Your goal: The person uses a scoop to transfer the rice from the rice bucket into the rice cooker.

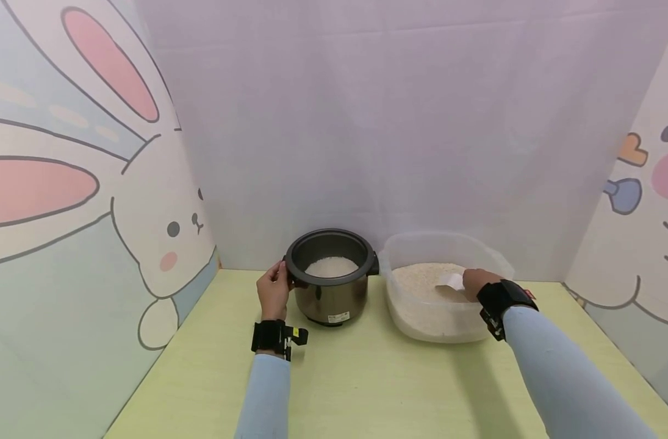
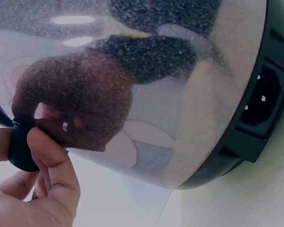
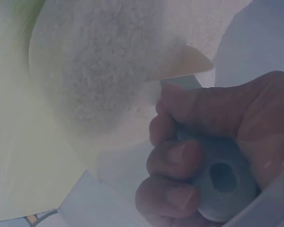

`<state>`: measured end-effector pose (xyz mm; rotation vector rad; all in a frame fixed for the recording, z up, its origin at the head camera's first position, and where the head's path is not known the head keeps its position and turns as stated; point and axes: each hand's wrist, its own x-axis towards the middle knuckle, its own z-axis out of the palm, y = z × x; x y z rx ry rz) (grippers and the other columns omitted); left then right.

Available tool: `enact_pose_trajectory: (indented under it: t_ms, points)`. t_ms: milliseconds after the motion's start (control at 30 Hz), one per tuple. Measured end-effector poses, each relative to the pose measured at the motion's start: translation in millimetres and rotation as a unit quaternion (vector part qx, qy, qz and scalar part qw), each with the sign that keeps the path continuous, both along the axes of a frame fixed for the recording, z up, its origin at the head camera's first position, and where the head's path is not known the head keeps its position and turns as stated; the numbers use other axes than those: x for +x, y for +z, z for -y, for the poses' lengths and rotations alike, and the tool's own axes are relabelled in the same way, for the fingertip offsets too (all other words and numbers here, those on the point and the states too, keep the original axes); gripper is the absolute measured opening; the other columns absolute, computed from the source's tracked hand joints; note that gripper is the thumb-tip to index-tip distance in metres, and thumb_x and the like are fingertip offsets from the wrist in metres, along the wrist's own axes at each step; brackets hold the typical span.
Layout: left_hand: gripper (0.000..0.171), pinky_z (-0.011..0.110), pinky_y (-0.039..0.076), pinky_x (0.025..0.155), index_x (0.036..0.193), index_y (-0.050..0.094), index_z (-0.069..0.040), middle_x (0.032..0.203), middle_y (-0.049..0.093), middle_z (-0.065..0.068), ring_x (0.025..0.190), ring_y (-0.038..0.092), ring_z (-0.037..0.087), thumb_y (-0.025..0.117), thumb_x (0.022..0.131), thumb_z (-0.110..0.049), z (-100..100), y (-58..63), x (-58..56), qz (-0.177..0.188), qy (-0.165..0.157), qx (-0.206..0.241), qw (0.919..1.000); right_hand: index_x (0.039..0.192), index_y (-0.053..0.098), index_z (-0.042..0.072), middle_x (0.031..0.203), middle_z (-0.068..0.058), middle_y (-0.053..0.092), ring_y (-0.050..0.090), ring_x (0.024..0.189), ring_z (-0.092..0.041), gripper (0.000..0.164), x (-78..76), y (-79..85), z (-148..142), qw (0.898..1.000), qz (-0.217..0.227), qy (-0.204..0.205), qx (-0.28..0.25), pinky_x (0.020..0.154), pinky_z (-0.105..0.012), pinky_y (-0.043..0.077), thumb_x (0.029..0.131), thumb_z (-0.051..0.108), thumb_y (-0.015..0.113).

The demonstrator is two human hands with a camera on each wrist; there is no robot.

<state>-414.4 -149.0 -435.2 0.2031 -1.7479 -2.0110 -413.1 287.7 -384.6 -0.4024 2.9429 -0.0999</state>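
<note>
A dark rice cooker [image 1: 312,300] stands lidless near the back wall, with white rice [image 1: 332,267] inside. My left hand [image 1: 273,291] pinches its black left side handle [image 2: 21,147] between thumb and fingers. To the right sits a translucent plastic tub [image 1: 421,241] holding a large amount of rice [image 1: 424,277]. Over that rice, my right hand [image 1: 474,283] grips a scoop [image 1: 453,281]. In the right wrist view, the fingers curl round its pale handle [image 3: 236,201]; the tub wall blurs this view. Whether the scoop's bowl carries rice is hard to tell.
Both vessels stand on a pale yellow-green table [image 1: 366,384]. A light cloth backdrop [image 1: 366,134] hangs just behind them. Printed rabbit panels [image 1: 152,244] close off the left side, and another cartoon panel [image 1: 641,244] the right. A power socket [image 2: 265,97] is on the cooker's side.
</note>
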Motion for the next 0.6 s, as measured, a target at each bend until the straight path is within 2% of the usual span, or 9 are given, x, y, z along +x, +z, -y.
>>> enact_pose_trajectory:
  t_ms: [133, 300, 400, 500, 600]
  points:
    - [0.033, 0.031, 0.055, 0.068, 0.112, 0.062, -0.010, 0.096, 0.059, 0.012, 0.082, 0.064, 0.021, 0.057, 0.088, -0.031, 0, -0.3, 0.3, 0.001, -0.001, -0.003, 1.0000, 0.054, 0.035, 0.015, 0.053, 0.004, 0.024, 0.023, 0.050, -0.012, 0.036, 0.6, -0.7, 1, 1.000, 0.009, -0.002, -0.012, 0.048, -0.024, 0.022, 0.084, 0.000, 0.045]
    - [0.031, 0.030, 0.055, 0.067, 0.112, 0.063, -0.010, 0.095, 0.059, 0.011, 0.081, 0.064, 0.021, 0.057, 0.088, -0.030, -1, 0.9, 1.2, 0.001, 0.001, -0.001, 1.0000, 0.051, 0.032, 0.017, 0.052, 0.005, 0.022, 0.022, 0.050, -0.010, 0.037, 6.7, 4.6, 5, 1.000, 0.004, 0.016, 0.001, 0.048, -0.022, 0.021, 0.080, -0.003, 0.045]
    - [0.031, 0.029, 0.055, 0.067, 0.112, 0.063, -0.010, 0.095, 0.059, 0.011, 0.080, 0.064, 0.021, 0.057, 0.088, -0.030, -2, 1.7, 1.3, 0.003, 0.002, 0.001, 1.0000, 0.049, 0.030, 0.018, 0.050, 0.007, 0.020, 0.018, 0.048, -0.008, 0.042, 10.4, 8.8, 8, 1.000, 0.015, 0.012, -0.005, 0.046, -0.021, 0.018, 0.085, 0.007, 0.047]
    - [0.032, 0.028, 0.055, 0.066, 0.112, 0.063, -0.010, 0.095, 0.059, 0.011, 0.080, 0.064, 0.021, 0.057, 0.088, -0.030, -2, 2.1, 1.1, 0.006, 0.003, 0.002, 1.0000, 0.049, 0.027, 0.019, 0.050, 0.008, 0.017, 0.015, 0.048, -0.007, 0.043, 12.7, 12.1, 11, 0.999, 0.029, 0.011, 0.008, 0.046, -0.021, 0.016, 0.087, 0.009, 0.045]
    - [0.032, 0.028, 0.055, 0.066, 0.112, 0.063, -0.010, 0.095, 0.059, 0.011, 0.079, 0.064, 0.021, 0.057, 0.088, -0.030, -2, 1.9, 0.9, 0.007, 0.003, 0.004, 1.0000, 0.050, 0.027, 0.019, 0.051, 0.008, 0.016, 0.013, 0.049, -0.007, 0.041, 15.9, 16.6, 14, 0.998, 0.032, 0.038, 0.033, 0.046, -0.021, 0.014, 0.084, 0.005, 0.044]
